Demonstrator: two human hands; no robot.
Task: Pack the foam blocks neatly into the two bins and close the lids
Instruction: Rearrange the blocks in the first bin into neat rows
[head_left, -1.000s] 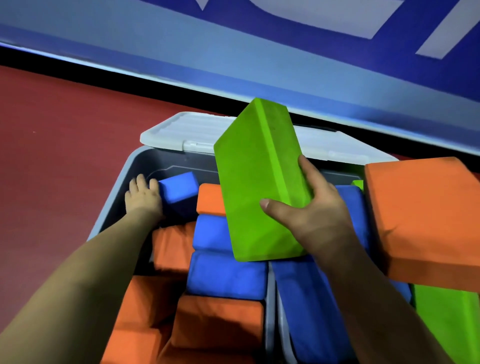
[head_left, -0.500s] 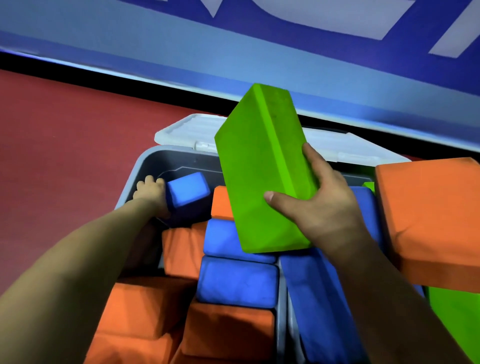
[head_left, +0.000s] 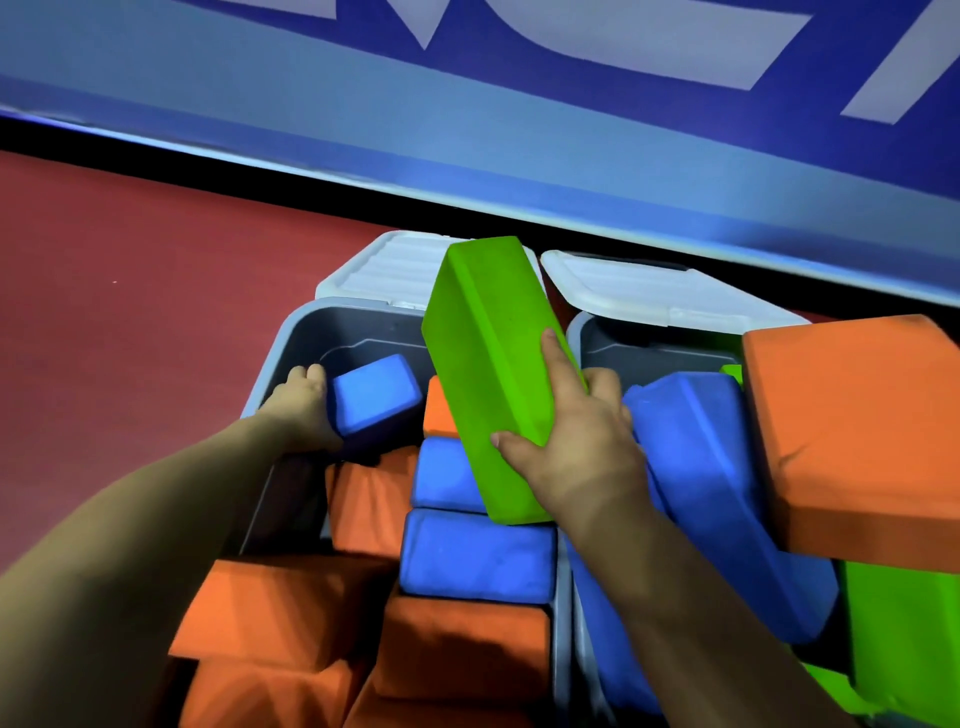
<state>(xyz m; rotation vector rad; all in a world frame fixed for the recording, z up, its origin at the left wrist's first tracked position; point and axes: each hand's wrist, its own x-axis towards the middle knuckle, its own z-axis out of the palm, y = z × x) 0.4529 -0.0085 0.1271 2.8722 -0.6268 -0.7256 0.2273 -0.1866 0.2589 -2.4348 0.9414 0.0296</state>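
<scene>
Two grey bins stand side by side, the left bin (head_left: 291, 343) and the right bin (head_left: 654, 348), each with its white lid (head_left: 395, 270) (head_left: 639, 291) folded open behind it. My right hand (head_left: 576, 441) grips a large green foam block (head_left: 483, 364), tilted on end above the gap between the bins. My left hand (head_left: 304, 402) reaches into the left bin's far left corner and holds a small blue block (head_left: 376, 395). Orange and blue blocks (head_left: 478, 556) fill the left bin.
A big orange block (head_left: 857, 431) sticks up over the right bin, with a long blue block (head_left: 711, 493) and green blocks (head_left: 904, 639) beside it. Red floor (head_left: 130, 322) lies to the left. A blue wall panel (head_left: 519, 130) runs behind the bins.
My right hand has tipped the green block further to the left and away. My left hand has drawn the small blue block slightly right. The view has shifted, showing the second lid.
</scene>
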